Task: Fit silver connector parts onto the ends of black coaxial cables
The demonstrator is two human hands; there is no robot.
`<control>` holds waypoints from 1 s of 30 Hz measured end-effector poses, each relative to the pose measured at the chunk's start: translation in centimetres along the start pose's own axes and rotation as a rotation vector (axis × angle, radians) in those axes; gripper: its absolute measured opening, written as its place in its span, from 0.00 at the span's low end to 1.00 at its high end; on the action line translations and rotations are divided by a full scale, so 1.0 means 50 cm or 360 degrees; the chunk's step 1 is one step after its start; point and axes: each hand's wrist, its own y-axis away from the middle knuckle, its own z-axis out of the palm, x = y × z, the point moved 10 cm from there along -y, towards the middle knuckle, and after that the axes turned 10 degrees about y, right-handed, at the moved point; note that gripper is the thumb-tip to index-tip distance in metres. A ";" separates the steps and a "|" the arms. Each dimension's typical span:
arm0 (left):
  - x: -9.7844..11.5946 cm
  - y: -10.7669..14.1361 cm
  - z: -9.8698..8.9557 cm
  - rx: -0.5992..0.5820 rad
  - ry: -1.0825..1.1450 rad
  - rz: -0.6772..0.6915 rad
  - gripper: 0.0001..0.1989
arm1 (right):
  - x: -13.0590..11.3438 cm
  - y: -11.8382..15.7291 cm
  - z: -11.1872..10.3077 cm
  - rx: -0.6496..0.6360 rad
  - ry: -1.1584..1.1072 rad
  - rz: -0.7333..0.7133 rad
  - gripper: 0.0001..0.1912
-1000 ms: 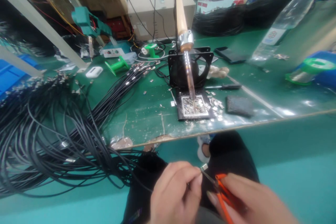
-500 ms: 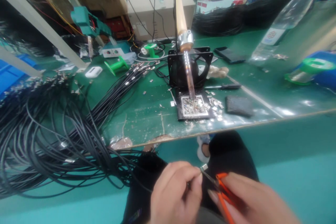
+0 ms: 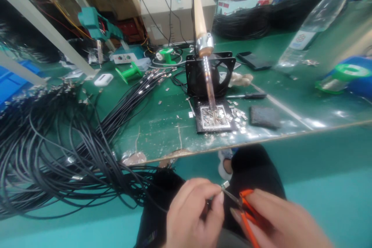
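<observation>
Over my lap, my left hand (image 3: 196,211) is closed in a pinch on the end of a thin black cable. A small silvery metal connector (image 3: 226,185) sticks out just beyond its fingertips. My right hand (image 3: 279,217) is wrapped round orange-handled pliers (image 3: 247,213). Their thin metal jaws point up and left, reaching the cable end beside the connector. Whether the jaws grip the wire or only touch it, I cannot tell. The cable inside my left fingers is hidden.
A wooden-handled soldering iron (image 3: 209,81) leans tip-down over a tray (image 3: 216,127) of small metal pieces, before a black fan (image 3: 229,73). Black cables (image 3: 87,143) hang over the table edge at left. A dark block (image 3: 264,117), a plastic bottle (image 3: 314,27) and a solder spool (image 3: 343,77) lie right.
</observation>
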 end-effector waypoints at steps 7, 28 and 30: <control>-0.012 0.004 -0.001 -0.0005 0.0000 -0.0056 0.08 | -0.008 -0.011 -0.013 0.0099 0.0049 -0.0007 0.14; -0.018 -0.003 0.003 -0.0026 0.0066 -0.0182 0.07 | -0.003 0.005 0.010 -0.0004 -0.0015 -0.0018 0.13; -0.019 -0.003 0.003 -0.0027 0.0065 -0.0185 0.07 | -0.003 0.005 0.011 -0.0014 -0.0034 -0.0017 0.13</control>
